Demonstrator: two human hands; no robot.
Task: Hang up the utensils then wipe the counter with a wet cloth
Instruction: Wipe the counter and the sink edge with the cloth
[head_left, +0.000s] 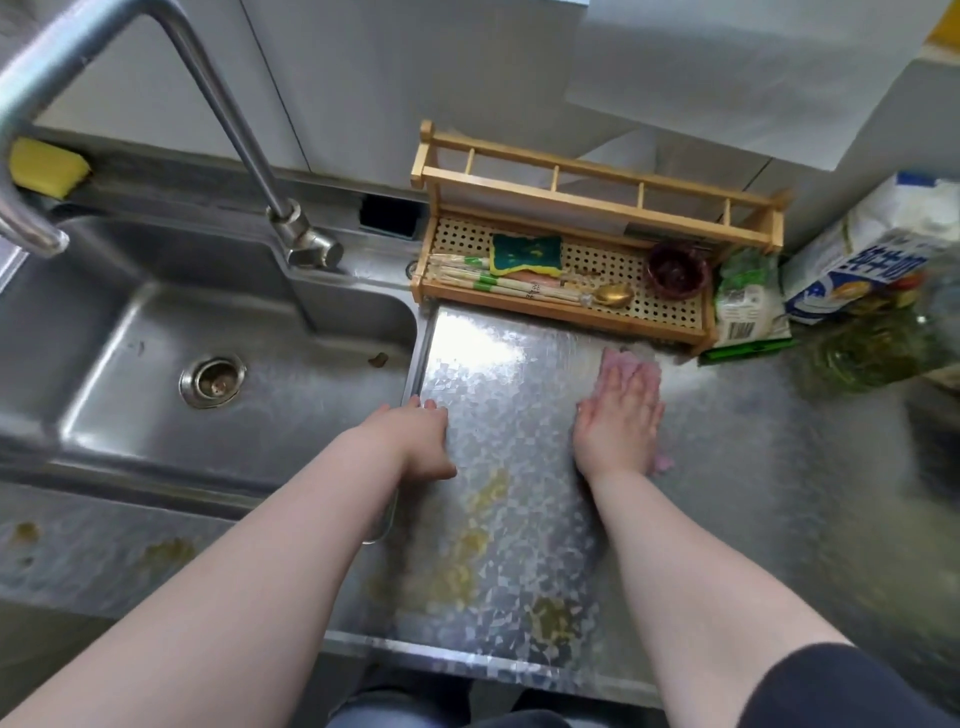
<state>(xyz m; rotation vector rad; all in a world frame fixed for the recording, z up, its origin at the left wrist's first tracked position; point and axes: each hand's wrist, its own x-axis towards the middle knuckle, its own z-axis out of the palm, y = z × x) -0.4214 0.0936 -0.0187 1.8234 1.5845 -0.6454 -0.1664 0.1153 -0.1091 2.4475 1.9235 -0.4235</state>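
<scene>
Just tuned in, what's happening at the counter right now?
A person is wiping the metal counter. The right hand lies flat on a pink cloth, near the wooden rack at the back. The left hand rests on the counter's edge beside the sink. Yellowish stains remain nearer the person, so wiping isn't finished. Chopsticks and a gold spoon lie in the rack.

a home kitchen: steel sink (130, 374) with faucet (218, 119), chopsticks (498, 283) on a wooden rack (597, 208).

Bare forearms, dark sleeve (831, 686) at right upper arm, no gloves
</scene>
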